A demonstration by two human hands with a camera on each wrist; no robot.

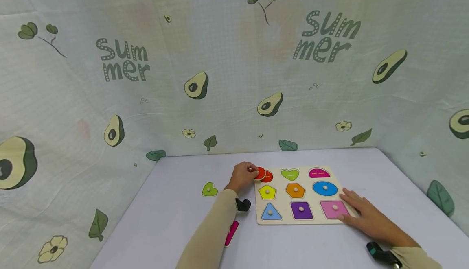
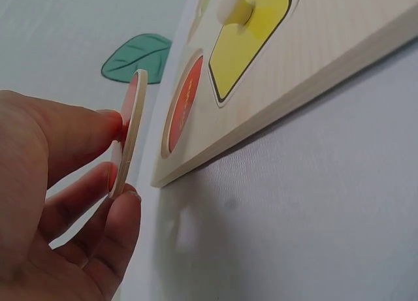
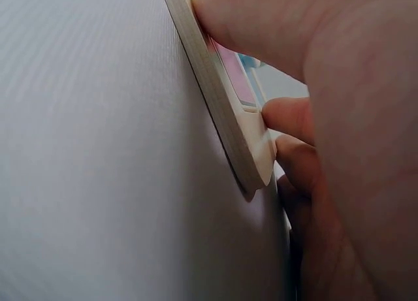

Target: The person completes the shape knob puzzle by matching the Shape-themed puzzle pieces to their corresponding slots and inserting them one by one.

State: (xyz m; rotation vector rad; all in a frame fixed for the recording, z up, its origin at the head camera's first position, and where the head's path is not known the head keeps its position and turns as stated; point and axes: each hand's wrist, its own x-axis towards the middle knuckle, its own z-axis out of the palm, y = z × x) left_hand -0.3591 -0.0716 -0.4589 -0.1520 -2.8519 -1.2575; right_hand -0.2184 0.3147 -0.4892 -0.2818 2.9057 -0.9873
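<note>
My left hand (image 1: pixel 243 177) pinches a red round puzzle piece (image 2: pixel 134 118) by its knob, fingers behind its rim. The piece is tilted just above the board's far left corner, close to the round red recess (image 2: pixel 185 105). In the head view it partly overlaps that recess. The wooden shape puzzle board (image 1: pixel 283 221) lies flat. My right hand (image 1: pixel 370 216) rests on its right edge, thumb by the pink piece (image 1: pixel 329 211) and fingers near the blue oval (image 1: pixel 322 187). In the right wrist view the thumb and fingertips touch the board's top face.
A green heart piece (image 1: pixel 210 190) lies on the white table (image 1: pixel 165 204) left of the board. Nearer me, a magenta piece (image 1: pixel 231 235) is partly hidden by my left sleeve. Yellow, orange, light blue and purple pieces sit in the board. A printed cloth (image 1: pixel 227 57) hangs behind.
</note>
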